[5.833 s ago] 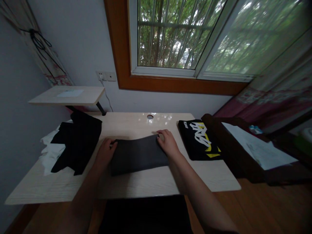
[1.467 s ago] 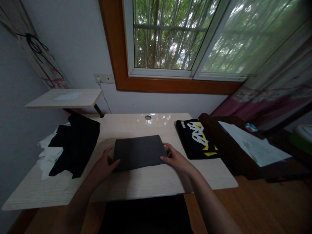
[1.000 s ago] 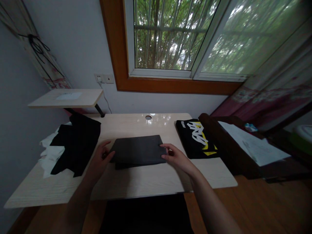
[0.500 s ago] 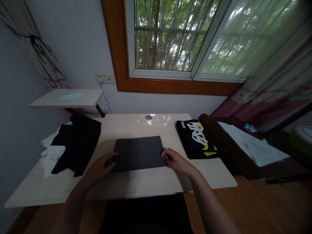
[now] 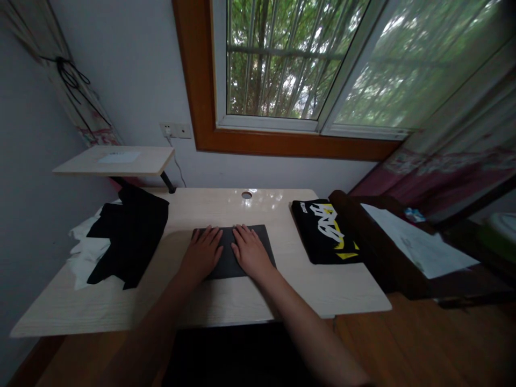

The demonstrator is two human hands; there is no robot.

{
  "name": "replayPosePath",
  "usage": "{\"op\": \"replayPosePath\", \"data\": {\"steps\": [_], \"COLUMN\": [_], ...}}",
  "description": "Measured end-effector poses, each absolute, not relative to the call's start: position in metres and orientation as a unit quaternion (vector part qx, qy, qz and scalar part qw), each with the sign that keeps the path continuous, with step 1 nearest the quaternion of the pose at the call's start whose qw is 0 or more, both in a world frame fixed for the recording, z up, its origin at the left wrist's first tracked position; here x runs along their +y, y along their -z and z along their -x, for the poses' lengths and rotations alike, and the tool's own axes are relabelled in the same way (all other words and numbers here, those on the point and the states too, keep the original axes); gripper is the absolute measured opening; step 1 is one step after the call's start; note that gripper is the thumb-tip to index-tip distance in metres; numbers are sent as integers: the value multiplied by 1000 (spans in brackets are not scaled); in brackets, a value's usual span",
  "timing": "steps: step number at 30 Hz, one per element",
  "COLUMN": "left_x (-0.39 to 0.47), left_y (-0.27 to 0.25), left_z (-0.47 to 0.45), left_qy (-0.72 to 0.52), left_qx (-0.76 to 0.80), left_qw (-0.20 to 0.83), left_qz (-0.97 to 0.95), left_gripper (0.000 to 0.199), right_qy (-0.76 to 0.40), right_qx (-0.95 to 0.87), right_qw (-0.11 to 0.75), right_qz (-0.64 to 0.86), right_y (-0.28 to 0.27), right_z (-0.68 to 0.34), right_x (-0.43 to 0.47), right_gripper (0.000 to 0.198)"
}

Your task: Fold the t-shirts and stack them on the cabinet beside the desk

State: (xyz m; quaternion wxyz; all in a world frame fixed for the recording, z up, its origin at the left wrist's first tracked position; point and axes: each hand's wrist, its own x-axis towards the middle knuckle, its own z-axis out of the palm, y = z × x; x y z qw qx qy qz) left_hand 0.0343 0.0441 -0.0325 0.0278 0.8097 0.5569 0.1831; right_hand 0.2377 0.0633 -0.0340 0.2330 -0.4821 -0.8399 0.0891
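Observation:
A flat dark grey rectangle (image 5: 229,264), which looks like a folded garment, lies in the middle of the desk; its exact kind is hard to make out. On its left half my left hand (image 5: 205,250) rests palm down, fingers stretched out. My right hand (image 5: 250,248) lies flat on the right half, fingers spread, close beside the left. To the right sits a folded black garment (image 5: 324,231) with a white and yellow print. Loose black cloth (image 5: 133,231) is heaped on the left, over crumpled white cloth (image 5: 86,258).
The pale wooden desk (image 5: 318,290) stands against the wall below a window. A small raised shelf (image 5: 149,164) with a paper on it overhangs the back left. At the right is a dark brown piece of furniture (image 5: 374,247) bearing a white sheet (image 5: 419,244).
Both hands have moved from the side edges of the grey rectangle inward onto its top, fingers now stretched flat. The rectangle stays in about the same place.

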Motion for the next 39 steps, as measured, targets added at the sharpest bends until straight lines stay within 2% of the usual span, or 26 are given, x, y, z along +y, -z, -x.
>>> {"op": "replayPosePath", "data": {"steps": [8, 15, 27, 39], "left_x": [52, 47, 42, 41], "left_y": [59, 73, 73, 72], "left_z": [-7, 23, 30, 31], "left_qy": [-224, -272, -355, -365], "left_qx": [639, 662, 661, 663], "left_qw": [58, 89, 116, 142], "left_qz": [-733, -693, -651, -638], "left_gripper": [59, 56, 47, 47], "right_qy": [-76, -89, -78, -85], "right_qx": [-816, -793, -761, -748], "right_qw": [238, 237, 297, 312], "right_qz": [521, 554, 571, 580], "right_y": [49, 59, 69, 67], "right_z": [-261, -289, -318, -318], "right_x": [76, 77, 63, 63], "right_gripper": [50, 54, 46, 42]}}
